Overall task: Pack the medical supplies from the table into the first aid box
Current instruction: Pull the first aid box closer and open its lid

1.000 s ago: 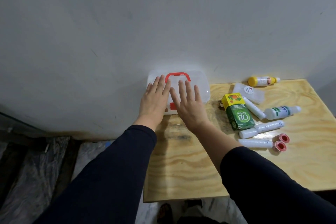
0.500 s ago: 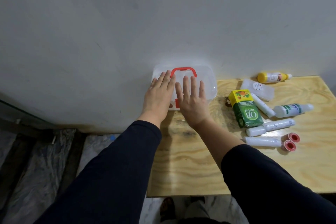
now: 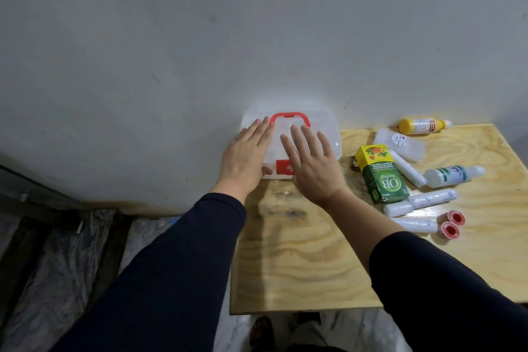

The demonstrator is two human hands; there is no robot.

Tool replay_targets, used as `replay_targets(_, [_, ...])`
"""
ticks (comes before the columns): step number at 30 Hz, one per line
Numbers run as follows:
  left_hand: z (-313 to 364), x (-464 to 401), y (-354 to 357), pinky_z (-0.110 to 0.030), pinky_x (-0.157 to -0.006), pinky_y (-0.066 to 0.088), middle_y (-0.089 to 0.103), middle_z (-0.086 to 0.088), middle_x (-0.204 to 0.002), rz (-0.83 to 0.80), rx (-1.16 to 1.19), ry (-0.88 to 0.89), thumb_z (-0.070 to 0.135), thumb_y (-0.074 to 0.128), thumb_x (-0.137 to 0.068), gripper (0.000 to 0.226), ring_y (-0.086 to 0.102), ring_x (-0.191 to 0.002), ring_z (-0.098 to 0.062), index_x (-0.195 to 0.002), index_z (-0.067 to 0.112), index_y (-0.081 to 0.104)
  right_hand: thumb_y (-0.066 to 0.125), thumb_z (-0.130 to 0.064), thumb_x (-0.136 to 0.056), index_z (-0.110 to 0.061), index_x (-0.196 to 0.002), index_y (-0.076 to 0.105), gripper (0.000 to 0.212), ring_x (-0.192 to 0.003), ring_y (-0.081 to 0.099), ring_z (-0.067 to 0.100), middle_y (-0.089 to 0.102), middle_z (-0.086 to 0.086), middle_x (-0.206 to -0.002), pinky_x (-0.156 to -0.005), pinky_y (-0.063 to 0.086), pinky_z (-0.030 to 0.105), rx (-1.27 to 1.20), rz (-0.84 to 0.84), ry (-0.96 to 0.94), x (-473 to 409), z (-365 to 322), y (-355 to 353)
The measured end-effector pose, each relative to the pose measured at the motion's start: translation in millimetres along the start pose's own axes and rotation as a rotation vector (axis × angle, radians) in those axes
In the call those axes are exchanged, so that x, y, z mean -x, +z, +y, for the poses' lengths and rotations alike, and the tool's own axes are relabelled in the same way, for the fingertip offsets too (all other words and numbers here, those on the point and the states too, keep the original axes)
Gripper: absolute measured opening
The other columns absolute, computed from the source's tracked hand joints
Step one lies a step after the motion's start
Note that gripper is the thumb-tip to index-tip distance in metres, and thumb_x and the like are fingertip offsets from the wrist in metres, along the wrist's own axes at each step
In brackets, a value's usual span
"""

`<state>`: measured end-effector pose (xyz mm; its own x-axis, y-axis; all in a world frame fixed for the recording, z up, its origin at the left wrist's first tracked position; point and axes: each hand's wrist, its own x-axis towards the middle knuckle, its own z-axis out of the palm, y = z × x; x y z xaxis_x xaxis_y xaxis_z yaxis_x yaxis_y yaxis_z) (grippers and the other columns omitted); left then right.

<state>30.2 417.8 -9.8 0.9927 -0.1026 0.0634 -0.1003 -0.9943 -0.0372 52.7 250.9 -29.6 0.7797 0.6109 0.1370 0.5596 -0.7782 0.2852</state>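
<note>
First aid box [image 3: 325, 134], translucent white, red handle [image 3: 289, 116], lid closed, both hands' fingers [image 3: 300, 140] flat, outstretched, holding nothing

box [image 3: 325, 128]: translucent plastic, smooth | table [image 3: 300, 260]: grainy plywood, matt | carton [image 3: 383, 177]: glossy card

A translucent first aid box [image 3: 325, 131] with a red handle [image 3: 289, 116] is seen closed at the far left corner of the plywood table [image 3: 300, 260], against the wall. The left hand [image 3: 244, 156] and right hand [image 3: 313, 164] are laid flat, fingers spread, over its lid. A green carton [image 3: 381, 176], bottles, wrapped rolls and two red-cored tape rolls [image 3: 453, 223] are scattered to the right.
</note>
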Motion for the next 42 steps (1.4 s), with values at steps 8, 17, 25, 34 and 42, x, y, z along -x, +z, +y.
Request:
replay_targets(8, [1.0, -3.4, 0.5, -0.033, -0.119, 0.009, -0.004, -0.001, -0.159, 0.003, -0.013, -0.01, 0.042, 0.063, -0.085, 0.099, -0.003, -0.146, -0.016, -0.149, 0.013, -0.007, 0.034, -0.024, -0.096, -0.007, -0.15, 0.002, 0.066, -0.145, 0.007, 0.043, 0.007, 0.023, -0.158, -0.117, 0.015, 0.057, -0.059, -0.113, -0.059, -4.6, 5.8, -20.5])
replay_targets(17, [7.8, 8.6, -14.0, -0.03, -0.117, 0.016, 0.001, 0.001, -0.159, 0.023, 0.034, 0.011, 0.045, 0.063, -0.084, 0.096, 0.002, -0.146, -0.014, -0.15, 0.015, -0.001, 0.043, -0.013, -0.094, -0.016, -0.152, 0.0, 0.072, -0.148, 0.0, 0.033, 0.002, 0.015, -0.16, -0.12, 0.008, 0.046, -0.148, -0.147, -0.105, 13.7, 14.9, -38.9])
replay_targets(25, [17.3, 31.3, -18.1, -0.029, -0.115, 0.015, -0.001, 0.0, -0.159, 0.042, 0.041, 0.059, 0.045, 0.06, -0.086, 0.094, 0.002, -0.146, -0.015, -0.149, 0.013, -0.003, 0.065, 0.001, -0.083, -0.009, -0.114, 0.064, 0.033, -0.131, 0.046, 0.036, 0.056, 0.015, -0.135, -0.104, 0.041, 0.058, -0.438, 0.078, -0.006, 48.4, 14.2, -46.8])
replay_targets(34, [9.1, 32.3, -30.6, -0.03, -0.115, 0.018, 0.007, 0.001, -0.159, 0.037, 0.105, 0.121, 0.058, 0.056, -0.082, 0.094, 0.008, -0.145, -0.014, -0.15, 0.015, 0.007, 0.067, -0.007, -0.084, -0.012, -0.104, 0.067, 0.021, -0.118, 0.061, 0.027, 0.069, 0.006, -0.12, -0.098, 0.047, 0.053, -0.447, 0.185, 0.117, 49.2, 13.8, -58.5])
replay_targets(42, [-4.4, 16.5, -70.8, -0.036, -0.103, 0.037, 0.043, -0.001, -0.146, 0.184, 0.261, 0.17, 0.048, 0.055, -0.087, 0.063, 0.038, -0.135, -0.019, -0.141, 0.022, 0.039, 0.064, -0.012, -0.086, -0.015, -0.105, 0.067, 0.019, -0.088, 0.069, 0.026, 0.074, 0.002, -0.098, -0.082, 0.052, 0.036, -0.466, 0.448, 0.152, 23.2, 31.3, -86.4])
